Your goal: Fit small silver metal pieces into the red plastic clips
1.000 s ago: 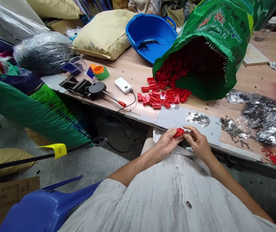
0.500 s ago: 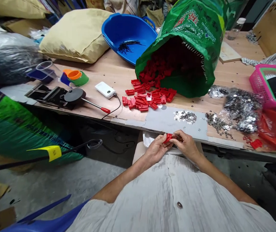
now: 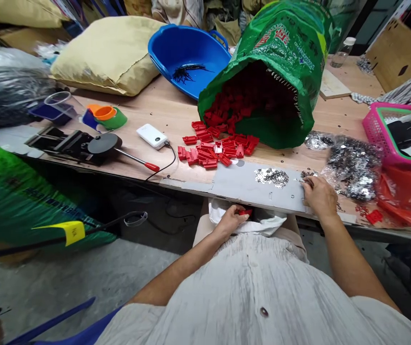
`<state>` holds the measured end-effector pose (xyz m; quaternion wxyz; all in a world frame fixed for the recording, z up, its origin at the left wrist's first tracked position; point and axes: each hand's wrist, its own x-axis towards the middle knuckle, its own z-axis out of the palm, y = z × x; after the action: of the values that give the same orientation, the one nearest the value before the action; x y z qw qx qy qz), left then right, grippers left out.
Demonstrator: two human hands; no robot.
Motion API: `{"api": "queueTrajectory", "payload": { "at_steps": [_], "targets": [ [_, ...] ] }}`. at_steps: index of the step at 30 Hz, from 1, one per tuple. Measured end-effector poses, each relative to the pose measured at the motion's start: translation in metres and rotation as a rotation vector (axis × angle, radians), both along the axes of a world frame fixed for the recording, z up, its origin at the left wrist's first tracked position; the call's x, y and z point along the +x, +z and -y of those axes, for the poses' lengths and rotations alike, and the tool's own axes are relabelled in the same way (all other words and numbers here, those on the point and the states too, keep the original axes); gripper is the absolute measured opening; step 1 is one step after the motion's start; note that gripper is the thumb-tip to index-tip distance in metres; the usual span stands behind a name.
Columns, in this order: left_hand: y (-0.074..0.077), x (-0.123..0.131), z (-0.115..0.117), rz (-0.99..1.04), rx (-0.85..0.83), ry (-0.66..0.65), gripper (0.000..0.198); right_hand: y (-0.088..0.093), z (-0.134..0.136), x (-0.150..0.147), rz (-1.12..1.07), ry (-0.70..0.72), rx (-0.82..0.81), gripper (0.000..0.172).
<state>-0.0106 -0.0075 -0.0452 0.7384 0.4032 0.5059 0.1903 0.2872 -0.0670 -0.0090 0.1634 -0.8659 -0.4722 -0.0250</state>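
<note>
Near my lap, just below the table edge, my left hand (image 3: 231, 220) is closed on a red plastic part (image 3: 245, 212). My right hand (image 3: 320, 195) reaches onto the table, its fingertips pinched at the pile of small dark metal pieces (image 3: 309, 175); what lies between them is too small to make out. Left of it, shiny silver pieces (image 3: 272, 178) are spread on a grey sheet (image 3: 241, 184). More red parts (image 3: 211, 152) are heaped at the mouth of a green sack (image 3: 284, 136).
A blue basin (image 3: 191, 45), a stuffed beige sack (image 3: 108, 55), a white power bank (image 3: 151, 135) and a black lever tool (image 3: 105, 143) lie on the left. At right are a bag of metal pieces (image 3: 352, 165) and a pink basket (image 3: 374, 129).
My right hand has left the red part and moved right to the dark metal pieces. My left hand still holds the red part, now slightly lower. The view has shifted a little.
</note>
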Motion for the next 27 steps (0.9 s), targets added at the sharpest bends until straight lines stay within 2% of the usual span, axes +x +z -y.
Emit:
{"api": "queueTrajectory", "payload": {
  "at_steps": [3,8,16,20,23,25,27],
  "targets": [
    [-0.004,-0.001,0.0,-0.009,0.04,0.007,0.03,0.0,-0.006,0.004,0.029,0.014,-0.045,0.027],
    [-0.009,-0.005,0.0,0.062,-0.019,0.014,0.029,0.0,-0.012,0.006,0.047,0.04,-0.066,0.024],
    [-0.009,-0.01,0.0,-0.216,0.373,-0.282,0.011,-0.001,-0.006,0.006,0.015,0.071,0.023,0.025],
    [0.008,-0.017,-0.008,-0.326,0.658,-0.529,0.032,0.007,0.001,0.0,-0.125,-0.004,0.013,0.026],
    [0.031,-0.02,-0.025,-0.342,0.723,-0.681,0.026,0.011,0.006,-0.005,-0.205,-0.041,0.03,0.029],
    [0.048,-0.019,-0.04,-0.372,0.74,-0.644,0.021,0.011,0.008,-0.008,-0.234,-0.03,0.059,0.027],
    [0.062,-0.015,-0.059,-0.443,0.853,-0.485,0.022,0.011,0.009,-0.012,-0.279,-0.022,0.077,0.027]
  ]
}}
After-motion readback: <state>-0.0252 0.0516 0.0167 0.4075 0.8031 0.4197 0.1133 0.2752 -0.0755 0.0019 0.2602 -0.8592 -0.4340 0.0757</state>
